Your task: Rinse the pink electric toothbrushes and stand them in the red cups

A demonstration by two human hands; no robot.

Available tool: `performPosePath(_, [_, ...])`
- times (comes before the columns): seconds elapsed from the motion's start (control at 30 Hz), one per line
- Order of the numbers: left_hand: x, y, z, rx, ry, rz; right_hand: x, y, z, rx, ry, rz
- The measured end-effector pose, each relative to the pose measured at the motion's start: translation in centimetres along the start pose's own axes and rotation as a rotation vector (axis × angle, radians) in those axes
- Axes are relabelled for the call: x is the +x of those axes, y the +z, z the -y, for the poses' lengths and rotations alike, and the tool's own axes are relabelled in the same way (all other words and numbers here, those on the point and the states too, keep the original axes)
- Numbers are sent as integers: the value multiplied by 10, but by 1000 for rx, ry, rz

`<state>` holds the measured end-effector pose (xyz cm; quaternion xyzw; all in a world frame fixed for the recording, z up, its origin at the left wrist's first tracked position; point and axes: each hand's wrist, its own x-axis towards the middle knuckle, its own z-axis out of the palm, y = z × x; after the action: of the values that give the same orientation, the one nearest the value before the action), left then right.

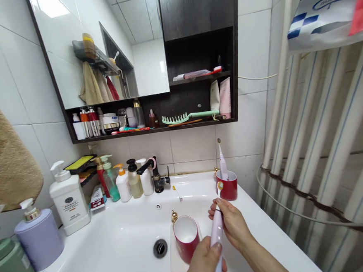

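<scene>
My left hand (204,256) is wrapped round the pale lilac handle of an electric toothbrush (217,226), held upright over the sink's right side. At its top, my right hand (234,223) has thumb and fingers closed on the neck of the brush head (220,187). Just left of my hands, a red cup with a white inside (187,231) stands on a white tray (176,258) in the basin. Behind them, a second red cup (230,190) on the sink's rim holds another electric toothbrush (223,164).
Several pump bottles (122,183) line the left and back rim beside the black faucet (156,179). A small loose brush head (177,193) lies near the back edge. The drain (160,248) is left of the tray. Above hangs a dark mirror cabinet (197,10); pipes (319,151) run along the right.
</scene>
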<state>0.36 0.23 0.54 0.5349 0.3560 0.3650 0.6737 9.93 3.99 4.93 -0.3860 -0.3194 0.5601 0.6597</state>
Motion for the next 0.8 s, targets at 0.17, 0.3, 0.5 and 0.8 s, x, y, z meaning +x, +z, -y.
performPosePath(0.17, [-1, 1, -1, -74, -16, 23, 0, 0, 0, 7, 2, -17])
performPosePath(0.3, [-4, 0, -4, 63, -24, -26, 0, 0, 0, 10, -4, -23])
performPosePath(0.5, [-5, -1, -8, 55, -36, 7, 1, 0, 0, 12, -1, -39])
performPosePath(0.8, [-5, -1, -7, 76, -13, 5, 2, -1, -1, 41, 7, -41])
